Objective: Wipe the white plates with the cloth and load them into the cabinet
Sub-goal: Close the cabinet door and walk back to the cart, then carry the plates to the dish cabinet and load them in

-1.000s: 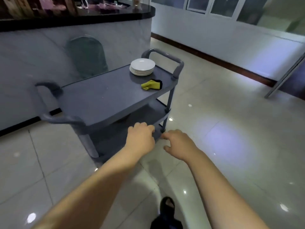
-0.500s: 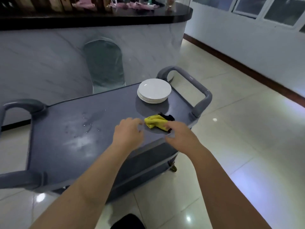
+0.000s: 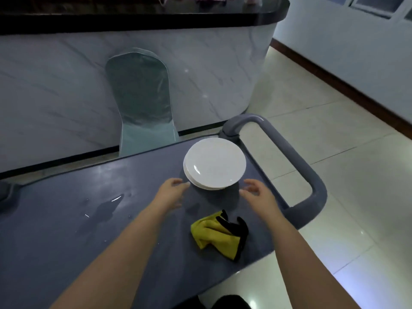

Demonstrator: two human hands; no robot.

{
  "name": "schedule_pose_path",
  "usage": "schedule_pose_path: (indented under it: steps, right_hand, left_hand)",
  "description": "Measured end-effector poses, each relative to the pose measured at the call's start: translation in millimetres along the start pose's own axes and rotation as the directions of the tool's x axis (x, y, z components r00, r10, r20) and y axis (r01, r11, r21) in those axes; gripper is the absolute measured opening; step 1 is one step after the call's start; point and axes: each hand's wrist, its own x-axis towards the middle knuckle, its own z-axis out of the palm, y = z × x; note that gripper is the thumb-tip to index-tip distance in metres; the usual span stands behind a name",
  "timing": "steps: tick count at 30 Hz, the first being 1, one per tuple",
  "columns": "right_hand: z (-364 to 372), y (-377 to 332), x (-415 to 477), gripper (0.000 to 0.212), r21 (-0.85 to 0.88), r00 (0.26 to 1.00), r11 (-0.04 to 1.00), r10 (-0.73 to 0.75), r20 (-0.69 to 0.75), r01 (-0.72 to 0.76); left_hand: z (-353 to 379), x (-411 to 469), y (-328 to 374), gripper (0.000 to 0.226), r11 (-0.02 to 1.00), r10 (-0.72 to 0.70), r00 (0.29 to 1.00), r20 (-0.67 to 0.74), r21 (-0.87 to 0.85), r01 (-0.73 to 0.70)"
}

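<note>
Plates: a stack of round white ceramic plates (image 3: 215,162) is sitting at the far right corner of the grey plastic cart (image 3: 111,241), just beside its looped grey handle (image 3: 298,161).
Cloth: a crumpled yellow cloth with black trim (image 3: 214,233) is lying by the cart's near right edge, apart from the stack.
Left hand (image 3: 171,190): is hovering at the stack's left rim, fingers relaxed and apart; whether they are touching it cannot be told.
Right hand (image 3: 256,195): is hovering just beside the stack's near right rim, fingers spread, holding nothing.
Spill: a small water puddle (image 3: 107,206) is glistening on the cart top, nearer its left end.
</note>
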Motion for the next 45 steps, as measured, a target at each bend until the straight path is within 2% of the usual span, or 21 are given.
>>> schedule_pose_path:
  steps: [2, 4, 8, 11, 14, 16, 21, 26, 32, 37, 41, 45]
  right_hand:
    - [-6.5, -3.2, 34.3, 0.029, 0.212, 0.992, 0.970, 0.126, -0.010, -0.122]
    - [-6.2, -8.1, 69.3, 0.040, 0.321, 0.977, 0.923, 0.210, 0.035, -0.210]
    - [12.4, -15.7, 122.8, 0.064, 0.283, 0.957, 0.916, 0.260, 0.127, -0.286]
    - [24.4, -14.8, 144.7, 0.064, 0.318, 0.945, 0.890, 0.294, 0.144, -0.325]
    - [29.0, -9.2, 156.3, 0.060, 0.336, 0.945, 0.885, 0.275, 0.177, -0.321]
    - [27.1, -3.4, 160.4, 0.057, 0.331, 0.937, 0.883, 0.270, 0.220, -0.332]
    - [4.5, 13.3, 176.6, 0.040, 0.394, 0.854, 0.820, 0.203, 0.479, -0.416]
    - [-16.3, 9.2, 189.4, 0.031, 0.301, 0.799, 0.843, 0.223, 0.559, -0.446]
    - [-15.9, 4.7, 186.9, 0.032, 0.278, 0.823, 0.869, 0.219, 0.523, -0.408]
    - [-0.1, -16.0, 172.8, 0.034, 0.283, 0.831, 0.911, 0.102, 0.547, -0.299]
    - [39.7, -48.3, 140.2, 0.034, 0.272, 0.747, 0.931, 0.001, 0.665, -0.243]
    - [97.9, -78.4, 73.0, 0.041, 0.188, 0.582, 0.959, -0.030, 0.813, -0.213]
  left_hand:
    - [2.5, 26.2, 6.4, 0.020, 0.989, -0.065, 0.998, 0.019, -0.128, 0.067]
    - [7.6, 50.0, 12.7, 0.025, 0.982, -0.076, 0.997, -0.022, -0.176, 0.071]
    - [35.5, 78.8, 27.3, 0.035, 0.929, -0.127, 0.990, -0.059, -0.357, 0.098]
    - [56.9, 90.4, 30.4, 0.045, 0.884, -0.239, 0.958, -0.156, -0.443, 0.148]
    - [66.3, 94.2, 30.3, 0.041, 0.844, -0.301, 0.926, -0.229, -0.515, 0.147]
    - [66.7, 94.6, 27.9, 0.038, 0.840, -0.302, 0.927, -0.224, -0.522, 0.147]
    - [36.2, 93.8, 7.3, 0.033, 0.837, -0.199, 0.980, 0.006, -0.520, 0.173]
    - [41.3, 95.3, 2.0, 0.039, 0.872, -0.192, 0.980, 0.041, -0.451, 0.190]
    - [51.6, 87.0, 11.2, 0.040, 0.816, -0.245, 0.968, -0.047, -0.549, 0.180]
    - [29.9, 45.3, 8.8, 0.039, 0.782, -0.257, 0.955, -0.145, -0.612, 0.117]
    - [-5.8, -13.5, -15.1, 0.042, 0.699, -0.311, 0.906, -0.288, -0.715, 0.012]
    - [-45.8, -102.6, -55.6, 0.061, 0.626, -0.371, 0.826, -0.424, -0.772, -0.115]
